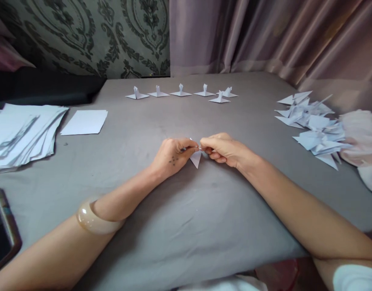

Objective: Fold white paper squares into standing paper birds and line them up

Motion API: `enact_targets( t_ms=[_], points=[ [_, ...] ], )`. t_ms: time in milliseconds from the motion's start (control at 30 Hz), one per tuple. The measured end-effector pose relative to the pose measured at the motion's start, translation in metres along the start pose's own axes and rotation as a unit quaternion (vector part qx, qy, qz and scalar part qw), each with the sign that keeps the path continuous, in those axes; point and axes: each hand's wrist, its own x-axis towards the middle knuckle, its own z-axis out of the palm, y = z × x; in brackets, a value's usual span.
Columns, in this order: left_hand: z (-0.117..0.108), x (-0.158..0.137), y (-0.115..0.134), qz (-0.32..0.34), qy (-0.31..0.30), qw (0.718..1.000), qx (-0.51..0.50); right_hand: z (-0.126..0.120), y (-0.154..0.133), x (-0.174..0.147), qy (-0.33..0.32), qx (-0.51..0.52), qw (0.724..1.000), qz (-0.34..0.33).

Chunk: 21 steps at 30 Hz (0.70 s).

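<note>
Smooth grey cloth (161, 226) spreads below glossy mauve curtains (204, 36). Flat white sheets (25, 129) lie stacked at left; a loose heap of pointed paper foldings (318, 121) sits right. Six winged paper figures (180, 93) stand behind. Mid-cloth, the left hand (175, 155) and curled right hand (224, 148) pinch one small folded paper (196, 160).

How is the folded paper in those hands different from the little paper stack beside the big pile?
The folded paper shows a pointed tip; the paper stack lies flat and four-sided. The left hand and right hand hold the folded paper; neither touches the paper stack. Both look white.
</note>
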Motion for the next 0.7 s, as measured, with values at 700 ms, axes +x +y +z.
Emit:
enact_targets(
  t_ms=[700],
  points=[
    [0.001, 0.002, -0.005, -0.078, 0.026, 0.992, -0.091, -0.005, 0.032, -0.004, 0.073, -0.185, 0.926, -0.321]
  ],
)
